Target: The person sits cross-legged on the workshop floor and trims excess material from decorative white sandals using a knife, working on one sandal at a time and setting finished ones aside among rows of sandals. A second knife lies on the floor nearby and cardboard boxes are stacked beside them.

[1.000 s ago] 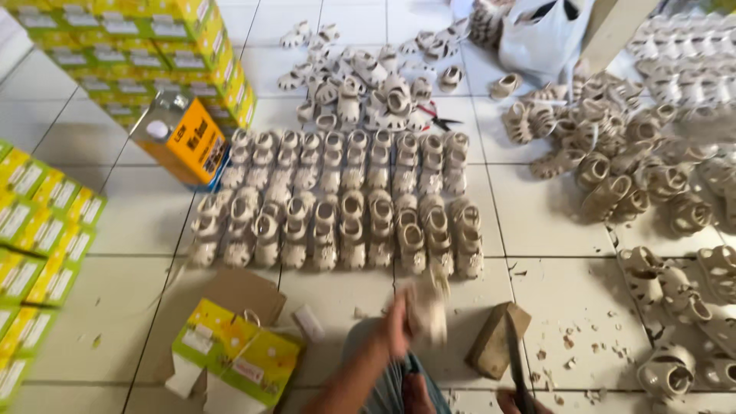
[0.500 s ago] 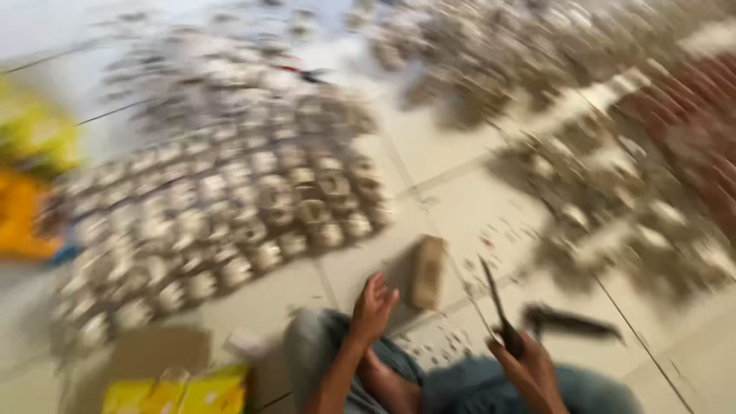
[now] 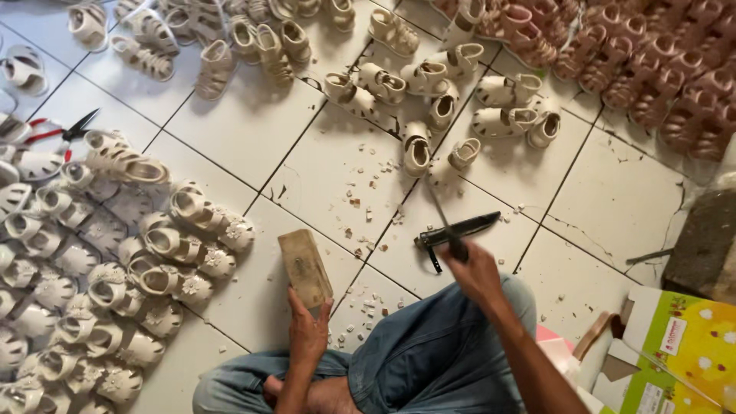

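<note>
Left hand [image 3: 308,336]: fingers spread flat, open, pressing on the near end of a tan rectangular block [image 3: 305,267] that lies on the white tile floor [image 3: 613,203]; not wrapped around it. Block runs from the hand toward 11 o'clock.

Right hand [image 3: 475,270]: fingers closed tight around the handle of a thin-bladed knife [image 3: 443,221], blade pointing up toward 11 o'clock. Just at the hand's 11 o'clock, a black tool [image 3: 458,230] lies on the floor, touching or very near the fingers; cannot tell which.

Between the hands, small cut scraps [image 3: 366,307] scatter over the tiles, from the block's 3 o'clock down to the jeans-clad knee [image 3: 429,360].

Outward: cream sandals in rows [image 3: 138,261] at the block's 9 o'clock, loose cream sandals [image 3: 429,100] at 12 to 1 o'clock, pinkish-brown sandals [image 3: 644,69] at the right hand's 1 o'clock. Red-handled pliers [image 3: 61,130] at 10 o'clock, far left. Yellow-green cardboard box [image 3: 682,353] at the right hand's 4 o'clock; dark slab [image 3: 705,245] at 3 o'clock.
</note>
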`<action>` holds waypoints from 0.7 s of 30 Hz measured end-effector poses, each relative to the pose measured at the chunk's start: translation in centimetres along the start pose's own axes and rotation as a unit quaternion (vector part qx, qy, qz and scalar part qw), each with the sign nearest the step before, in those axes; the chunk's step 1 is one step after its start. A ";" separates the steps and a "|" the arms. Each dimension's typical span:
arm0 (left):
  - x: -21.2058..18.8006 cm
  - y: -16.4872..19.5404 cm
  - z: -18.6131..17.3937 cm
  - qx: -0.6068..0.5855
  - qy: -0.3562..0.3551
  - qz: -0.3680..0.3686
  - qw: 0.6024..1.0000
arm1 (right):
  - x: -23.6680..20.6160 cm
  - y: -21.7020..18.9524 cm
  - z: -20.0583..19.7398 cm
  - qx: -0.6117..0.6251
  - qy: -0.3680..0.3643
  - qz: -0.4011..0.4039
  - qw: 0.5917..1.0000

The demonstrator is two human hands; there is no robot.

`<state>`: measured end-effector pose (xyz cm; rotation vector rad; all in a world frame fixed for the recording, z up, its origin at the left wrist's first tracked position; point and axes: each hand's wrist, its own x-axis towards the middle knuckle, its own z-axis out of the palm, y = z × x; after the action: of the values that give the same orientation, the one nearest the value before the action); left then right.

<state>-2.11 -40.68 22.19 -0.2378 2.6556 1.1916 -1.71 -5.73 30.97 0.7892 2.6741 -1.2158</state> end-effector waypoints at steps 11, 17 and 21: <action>3.4 6.0 -0.1 0.111 0.100 0.054 0.987 | 19.1 -2.4 4.8 -0.223 0.146 -0.331 0.905; 5.0 9.2 8.1 0.055 0.020 0.229 0.972 | 17.6 -0.8 2.8 -0.115 0.131 -0.277 0.945; 14.8 9.5 13.2 0.124 0.178 0.157 0.963 | 11.3 0.3 -4.0 -0.050 0.155 -0.304 0.939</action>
<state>-16.82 -25.33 16.56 0.0189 3.2221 0.9502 -10.82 2.09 30.15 0.1283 3.3600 -1.1026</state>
